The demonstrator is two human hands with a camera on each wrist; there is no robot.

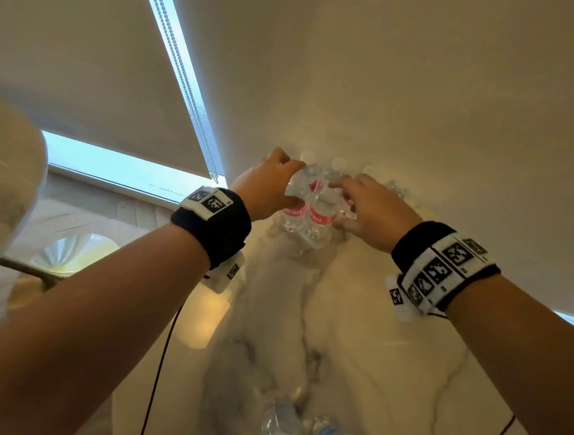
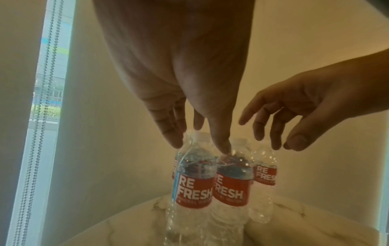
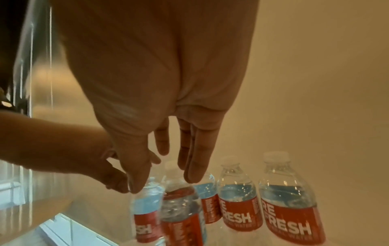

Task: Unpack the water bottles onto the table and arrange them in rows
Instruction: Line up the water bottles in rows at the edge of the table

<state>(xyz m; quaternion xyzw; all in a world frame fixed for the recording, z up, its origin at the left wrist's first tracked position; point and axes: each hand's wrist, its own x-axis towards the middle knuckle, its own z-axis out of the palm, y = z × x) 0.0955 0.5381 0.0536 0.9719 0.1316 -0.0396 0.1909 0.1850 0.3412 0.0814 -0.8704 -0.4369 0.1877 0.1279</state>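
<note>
Several clear water bottles with red labels stand grouped at the far end of the marble table point(image 1: 370, 361), against the wall. My left hand point(image 1: 293, 183) holds the top of the left front bottle point(image 2: 193, 183) between its fingers point(image 2: 174, 139) and thumb. My right hand point(image 1: 340, 204) is spread, fingers relaxed, just over the neighbouring bottle point(image 1: 322, 213) and holding nothing; the left wrist view shows this right hand point(image 2: 269, 136) hovering. In the right wrist view the right hand point(image 3: 166, 179) hangs above two blurred near bottles, with two more bottles point(image 3: 240, 199) upright to the right.
More bottles point(image 1: 279, 426) lie at the near edge of the table. A wall point(image 1: 424, 108) rises right behind the standing group. A window blind with a bead chain point(image 1: 186, 82) is at the left. A thin dark cable point(image 1: 161, 362) hangs from my left wrist.
</note>
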